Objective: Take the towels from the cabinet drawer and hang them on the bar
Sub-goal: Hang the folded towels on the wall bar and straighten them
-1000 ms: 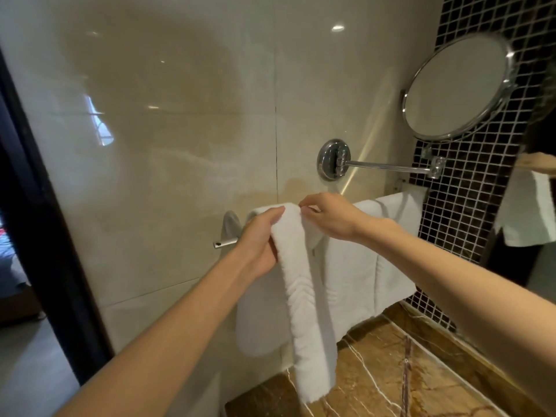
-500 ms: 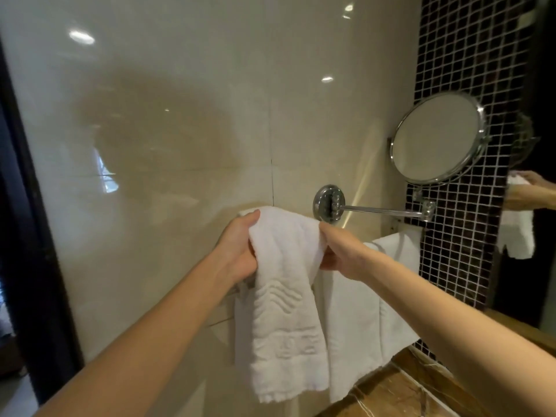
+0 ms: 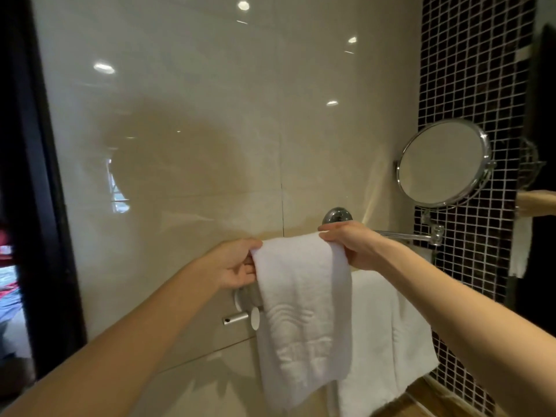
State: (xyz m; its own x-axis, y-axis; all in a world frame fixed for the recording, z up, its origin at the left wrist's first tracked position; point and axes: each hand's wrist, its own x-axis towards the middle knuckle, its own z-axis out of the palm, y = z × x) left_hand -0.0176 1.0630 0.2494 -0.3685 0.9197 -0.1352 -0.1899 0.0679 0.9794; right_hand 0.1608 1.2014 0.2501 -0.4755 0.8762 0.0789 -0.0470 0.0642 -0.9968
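The left hand (image 3: 233,264) pinches one top corner of the white hand towel (image 3: 304,311) and the right hand (image 3: 352,245) the other, fingers curled round its edge. The towel hangs between them in front of the chrome towel bar (image 3: 236,319), beside a hung towel (image 3: 388,326). It looks soft, light and limp, best held by its top corners. Half a second ago the hands were closer together and the towel was less spread.

White towel (image 3: 304,320), wave-embossed, folded to a long strip; top fold pinched at both corners by left grip (image 3: 233,264) and right grip (image 3: 350,246), raised above bar level, tail hanging straight down. Second white towel (image 3: 388,332) hangs just right of it and partly behind. Bar (image 3: 235,319): only the chrome left end shows, the rest hidden by towels.
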